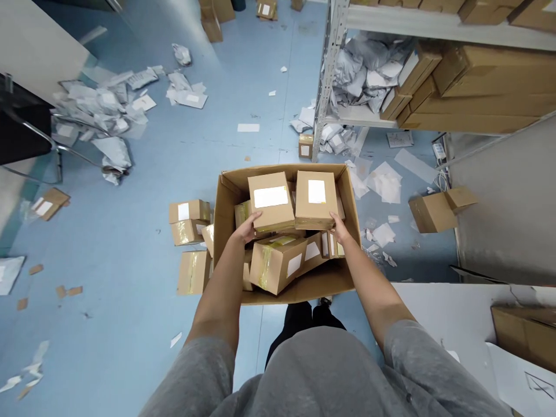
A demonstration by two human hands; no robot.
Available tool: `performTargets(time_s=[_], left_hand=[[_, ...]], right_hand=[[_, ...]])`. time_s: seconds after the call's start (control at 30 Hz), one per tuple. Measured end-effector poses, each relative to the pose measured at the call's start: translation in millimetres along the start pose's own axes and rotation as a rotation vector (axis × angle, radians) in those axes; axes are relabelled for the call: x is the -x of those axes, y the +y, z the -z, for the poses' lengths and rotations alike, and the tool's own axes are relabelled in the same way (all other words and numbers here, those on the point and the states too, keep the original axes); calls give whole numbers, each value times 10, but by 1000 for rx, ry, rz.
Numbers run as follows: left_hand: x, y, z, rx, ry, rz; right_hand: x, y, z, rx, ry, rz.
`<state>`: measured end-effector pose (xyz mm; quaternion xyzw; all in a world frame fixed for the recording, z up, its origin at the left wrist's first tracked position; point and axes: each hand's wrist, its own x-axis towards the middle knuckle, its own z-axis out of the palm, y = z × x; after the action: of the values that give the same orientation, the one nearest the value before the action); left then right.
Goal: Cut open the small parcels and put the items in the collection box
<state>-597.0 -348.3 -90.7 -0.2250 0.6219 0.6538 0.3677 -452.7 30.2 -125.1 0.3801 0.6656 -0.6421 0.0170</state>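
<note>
Mailer bags (98,101), crumpled and grey, lie with torn white paper across a pale blue floor (121,243) at far left, beside a black chair (26,124) with metal legs. Small taped cardboard boxes (189,223) sit stacked on the floor against the left wall of an open brown carton (226,202). Inside the carton, the person's left hand (247,227) grips the near corner of a white-labelled box (271,200), fingers curled over its edge, while the right hand (339,227) clasps a second labelled box (316,194) at its lower right corner. Those two sit side by side above a jumble of parcels, with a third box (282,263) tilted at the front. To the right, a metal shelving rack (330,75) holds large cardboard cartons (478,87) and more grey bags (365,75). An open cardboard box (434,211) rests on the floor near paper scraps (382,182).
</note>
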Motion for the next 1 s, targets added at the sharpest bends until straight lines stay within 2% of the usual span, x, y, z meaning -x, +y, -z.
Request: performTargets(time_s=[0.1, 0.2, 0.27, 0.37, 0.47, 0.57, 0.7, 0.83, 0.93, 1.0], left_hand=[[66, 90, -131, 29, -82, 33], [212, 150, -203, 22, -97, 33], [377, 170, -231, 23, -116, -17], [698, 191, -357, -25, -165, -100], [1022, 204, -715, -130, -192, -143], [1277, 141, -1342, -209, -318, -187], [1527, -178, -2435, -318, -527, -262], [1773, -752, -3555, -487, -782, -232], [2007, -1264, -4315, -589, -978, -206], [2183, -1615, -4758, -688, -1026, -237]], right_hand=[[103, -19, -4, -122, -10, -116], [304, -60, 62, -188, 10, -101], [503, -106, 164, -242, 23, -52], [908, -180, 446, -322, 66, 48], [1444, -187, 909, -365, 150, 81], [2090, -49, 1485, -425, 277, 63], [3044, 366, 2200, -544, 547, 75], [4003, 923, 2690, -634, 853, 40], [4634, 1358, 2902, -669, 1026, 19], [4974, 1639, 2997, -692, 1126, -7]])
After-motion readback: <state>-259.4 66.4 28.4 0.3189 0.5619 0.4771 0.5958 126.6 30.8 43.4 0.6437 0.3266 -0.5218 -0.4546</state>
